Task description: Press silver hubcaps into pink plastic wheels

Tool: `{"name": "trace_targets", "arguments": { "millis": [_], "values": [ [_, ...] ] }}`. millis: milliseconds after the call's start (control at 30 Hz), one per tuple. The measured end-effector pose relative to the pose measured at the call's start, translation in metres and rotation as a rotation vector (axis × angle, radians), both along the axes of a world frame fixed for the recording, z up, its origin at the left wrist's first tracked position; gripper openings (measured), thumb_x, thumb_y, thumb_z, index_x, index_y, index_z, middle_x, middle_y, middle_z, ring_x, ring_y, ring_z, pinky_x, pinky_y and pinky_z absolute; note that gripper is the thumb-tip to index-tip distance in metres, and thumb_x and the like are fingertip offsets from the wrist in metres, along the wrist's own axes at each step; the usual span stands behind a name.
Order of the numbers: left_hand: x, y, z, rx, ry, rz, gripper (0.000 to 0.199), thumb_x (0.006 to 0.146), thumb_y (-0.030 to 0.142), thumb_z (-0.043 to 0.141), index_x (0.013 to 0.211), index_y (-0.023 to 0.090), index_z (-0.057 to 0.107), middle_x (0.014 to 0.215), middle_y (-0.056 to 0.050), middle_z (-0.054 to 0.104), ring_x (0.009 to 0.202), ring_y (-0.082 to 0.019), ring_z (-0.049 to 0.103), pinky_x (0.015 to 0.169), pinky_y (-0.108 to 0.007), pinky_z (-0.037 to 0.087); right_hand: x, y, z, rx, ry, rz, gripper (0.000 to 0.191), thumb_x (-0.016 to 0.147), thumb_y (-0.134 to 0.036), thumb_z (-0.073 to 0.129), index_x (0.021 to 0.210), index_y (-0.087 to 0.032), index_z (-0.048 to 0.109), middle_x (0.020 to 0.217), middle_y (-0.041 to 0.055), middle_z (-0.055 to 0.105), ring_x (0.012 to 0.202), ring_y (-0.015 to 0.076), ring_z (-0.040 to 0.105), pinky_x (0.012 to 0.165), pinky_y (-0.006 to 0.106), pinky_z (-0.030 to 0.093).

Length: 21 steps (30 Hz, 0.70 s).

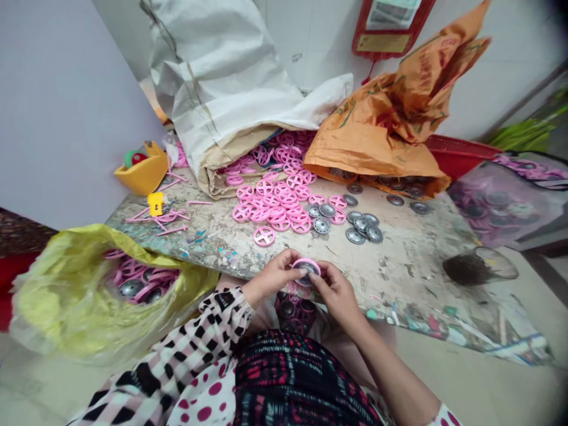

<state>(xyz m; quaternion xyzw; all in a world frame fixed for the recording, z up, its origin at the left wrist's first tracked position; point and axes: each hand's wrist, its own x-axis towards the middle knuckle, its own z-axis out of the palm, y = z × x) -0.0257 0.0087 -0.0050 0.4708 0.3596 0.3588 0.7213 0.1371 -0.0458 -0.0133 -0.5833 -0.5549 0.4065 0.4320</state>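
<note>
Between both hands, at the table's near edge, is a pink plastic wheel (306, 264) with a grey disc set inside its ring. My left hand (280, 269) grips its left side, thumb on the grey face. On its right side, my right hand (335, 290) pinches the rim with thumb and fingers. Beyond the hands lies a pile of pink spoked wheels (277, 204) spilling from a white sack (248, 89). Grey discs (364, 227) lie in small groups right of the pile. Below the hands, joined pink and grey wheels (295, 310) rest in my lap area.
An orange sack (377, 136) holding grey discs lies at the back right. A yellow bag (66, 296) of finished-looking wheels stands left, a clear bag (506, 201) right. A tipped glass (481, 265) lies on the worn table (399, 260). Pink sticks (171, 220) and a yellow holder (144, 170) are left.
</note>
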Motion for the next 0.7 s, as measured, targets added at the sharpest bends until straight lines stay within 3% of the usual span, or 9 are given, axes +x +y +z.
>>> {"name": "trace_targets", "arguments": {
  "millis": [100, 233, 433, 500, 633, 700],
  "values": [
    [0.001, 0.002, 0.005, 0.069, 0.066, -0.040, 0.033, 0.063, 0.029, 0.076, 0.084, 0.014, 0.056, 0.078, 0.001, 0.059, 0.073, -0.010, 0.054, 0.069, -0.022, 0.040, 0.005, -0.002, 0.004, 0.024, -0.096, 0.036, 0.033, 0.082, -0.040, 0.057, 0.108, -0.020, 0.060, 0.093, 0.0034, 0.064, 0.083, 0.0166, 0.058, 0.075, 0.029, 0.044],
    [0.002, 0.001, 0.008, 0.006, 0.121, -0.077, 0.033, 0.061, 0.030, 0.074, 0.081, 0.014, 0.053, 0.073, 0.001, 0.060, 0.064, -0.010, 0.054, 0.062, -0.022, 0.041, 0.005, -0.004, 0.002, 0.004, -0.028, 0.030, 0.035, 0.080, -0.039, 0.059, 0.109, -0.019, 0.059, 0.081, 0.0013, 0.062, 0.072, 0.0149, 0.056, 0.067, 0.026, 0.044],
    [0.007, -0.004, -0.002, 0.041, 0.182, -0.018, 0.028, 0.061, 0.030, 0.069, 0.078, 0.016, 0.052, 0.060, 0.005, 0.053, 0.050, -0.008, 0.047, 0.049, -0.019, 0.036, 0.003, -0.003, -0.004, 0.006, -0.019, -0.025, 0.029, 0.077, -0.035, 0.060, 0.101, -0.018, 0.062, 0.078, 0.0011, 0.062, 0.070, 0.0145, 0.054, 0.066, 0.026, 0.042],
    [0.005, -0.003, -0.006, 0.026, 0.223, -0.069, 0.028, 0.061, 0.031, 0.069, 0.077, 0.016, 0.051, 0.060, 0.004, 0.054, 0.051, -0.008, 0.048, 0.050, -0.019, 0.036, 0.007, -0.001, -0.004, -0.029, -0.034, 0.043, 0.029, 0.077, -0.036, 0.059, 0.100, -0.019, 0.063, 0.077, 0.0010, 0.061, 0.070, 0.0148, 0.054, 0.065, 0.026, 0.043],
    [-0.012, 0.007, -0.009, 0.037, 0.324, -0.269, 0.032, 0.062, 0.034, 0.070, 0.085, 0.015, 0.057, 0.062, 0.002, 0.055, 0.054, -0.010, 0.049, 0.053, -0.021, 0.038, 0.017, -0.005, 0.000, -0.074, -0.195, 0.330, 0.021, 0.080, -0.029, 0.056, 0.097, -0.021, 0.066, 0.085, 0.0023, 0.065, 0.079, 0.0162, 0.058, 0.075, 0.029, 0.044],
    [-0.025, 0.017, -0.009, 0.153, 0.419, -0.167, 0.030, 0.068, 0.033, 0.067, 0.091, 0.016, 0.060, 0.065, 0.001, 0.055, 0.058, -0.011, 0.051, 0.056, -0.023, 0.039, 0.020, -0.010, 0.002, -0.062, -0.342, 0.440, 0.020, 0.082, -0.027, 0.055, 0.096, -0.023, 0.069, 0.090, 0.0033, 0.064, 0.086, 0.0176, 0.058, 0.080, 0.031, 0.043]
  ]
}}
